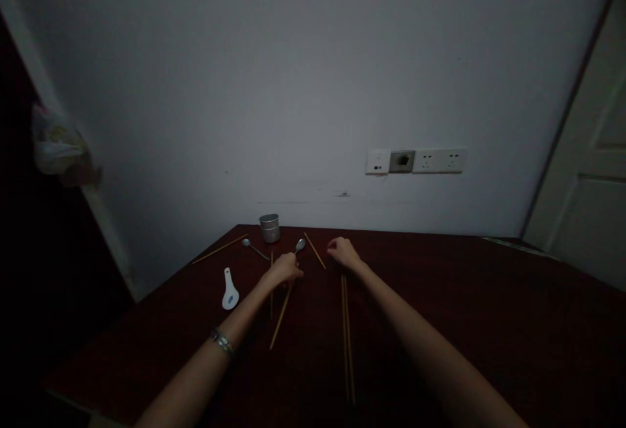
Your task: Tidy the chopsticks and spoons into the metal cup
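My left hand (284,269) is closed on the handle of a metal spoon (300,244) on the dark red table (440,310); the spoon's bowl sticks out past my fingers. A wooden chopstick (281,317) lies just under and behind that hand. My right hand (343,252) rests curled on the table beside another chopstick (315,250); whether it holds anything is hidden. A pair of chopsticks (347,336) lies along my right forearm. A small metal cup (269,228) stands at the table's far edge.
A white ceramic soup spoon (229,290) lies left of my left arm. A second metal spoon (254,248) and a chopstick (220,249) lie near the far left corner. Wall sockets (415,161) sit above the table. A white door (587,173) is at the right.
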Motion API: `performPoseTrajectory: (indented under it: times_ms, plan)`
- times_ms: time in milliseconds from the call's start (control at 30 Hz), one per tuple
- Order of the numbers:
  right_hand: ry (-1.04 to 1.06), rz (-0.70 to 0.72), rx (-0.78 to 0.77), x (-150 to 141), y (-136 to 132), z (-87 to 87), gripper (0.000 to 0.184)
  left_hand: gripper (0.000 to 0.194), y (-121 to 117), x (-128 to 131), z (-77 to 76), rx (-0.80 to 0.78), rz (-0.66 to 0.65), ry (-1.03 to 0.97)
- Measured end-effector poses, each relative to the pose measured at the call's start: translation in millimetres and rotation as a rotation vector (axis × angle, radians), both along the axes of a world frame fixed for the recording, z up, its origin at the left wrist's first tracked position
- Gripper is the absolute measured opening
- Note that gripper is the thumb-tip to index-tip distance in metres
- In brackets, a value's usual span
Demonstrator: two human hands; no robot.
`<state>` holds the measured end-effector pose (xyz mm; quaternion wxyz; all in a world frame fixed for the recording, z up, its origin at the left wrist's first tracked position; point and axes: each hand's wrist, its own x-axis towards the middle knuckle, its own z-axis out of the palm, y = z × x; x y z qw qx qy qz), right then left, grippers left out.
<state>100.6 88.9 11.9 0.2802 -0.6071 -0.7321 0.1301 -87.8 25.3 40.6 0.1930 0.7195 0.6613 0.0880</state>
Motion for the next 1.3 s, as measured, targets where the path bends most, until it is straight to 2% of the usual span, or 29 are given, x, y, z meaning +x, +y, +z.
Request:
performPoseTrajectory:
  times_ms: [267, 467, 733, 933, 1033, 1133, 1200, 1300]
  plan:
    - [-0.106, -0.065, -0.064, -41, 24, -20.3, 0.027, 0.017, 9, -10, -6.7, -0.11, -0.008, 0.091]
    - [-0.172, -0.085, -0.061, -54, 28, -20.4, 0.025, 0.019, 14, -12, -14.3, -0.164, -0.005, 0.128]
    - [-0.228, -0.098, -0.037, -58, 33, -19.6, 0.022, 0.012, 13, -5, -15.0, -0.098, 0.017, 0.2]
    - [-0.209, -0.147, -0.031, -49, 31, -17.2, 0.022, 0.025, 8, 2, -18.4, 0.012, 0.018, 0.328]
    - [-0.097, -0.196, -0.036, -30, 27, -13.3, 0.022, 0.028, 4, 5, -14.0, 0.099, 0.02, 0.343]
    - [0.247, -0.212, -0.07, -6, 22, -8.8, 0.016, 0.026, 4, 7, -1.7, 0.203, 0.03, 0.286]
    - [0.438, -0.192, -0.092, 10, 14, -5.6, 0.014, 0.021, 8, 8, 8.1, 0.242, 0.015, 0.188]
    - [0.549, -0.166, -0.132, 28, -8, -0.9, 0.02, 0.015, 16, 15, 18.1, 0.258, -0.007, -0.029]
